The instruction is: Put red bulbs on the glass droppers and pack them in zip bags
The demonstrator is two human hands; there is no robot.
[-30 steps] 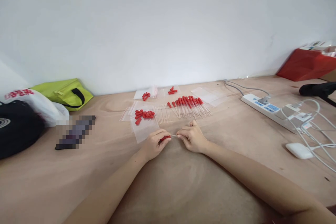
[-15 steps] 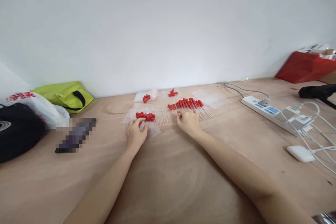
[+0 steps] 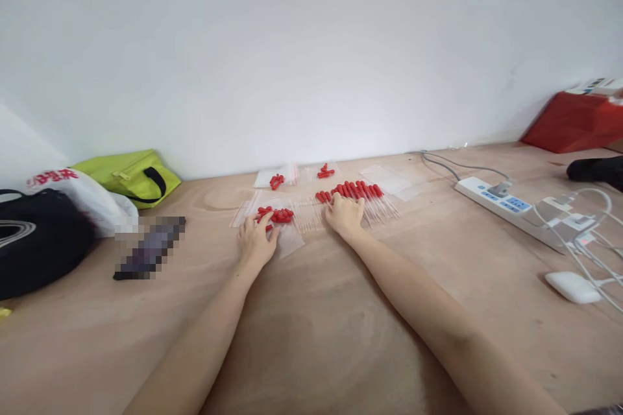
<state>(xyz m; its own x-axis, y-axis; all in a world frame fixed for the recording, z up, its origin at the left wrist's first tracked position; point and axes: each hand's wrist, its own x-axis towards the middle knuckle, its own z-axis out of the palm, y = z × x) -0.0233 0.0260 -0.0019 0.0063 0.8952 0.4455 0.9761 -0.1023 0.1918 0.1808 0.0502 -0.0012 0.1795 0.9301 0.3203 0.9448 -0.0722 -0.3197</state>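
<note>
Red bulbs (image 3: pixel 281 215) — seemingly under the left hand's (image 3: pixel 257 241) fingertips.

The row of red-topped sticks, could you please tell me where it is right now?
In the head view, the row of red-topped sticks lies on the table just right of centre, by the right hand, with a pile of red pieces to its left.

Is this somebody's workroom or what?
Maybe a simple work corner: there's a wooden table against a plain wall, with red rubbery pieces and a power strip on it.
</note>
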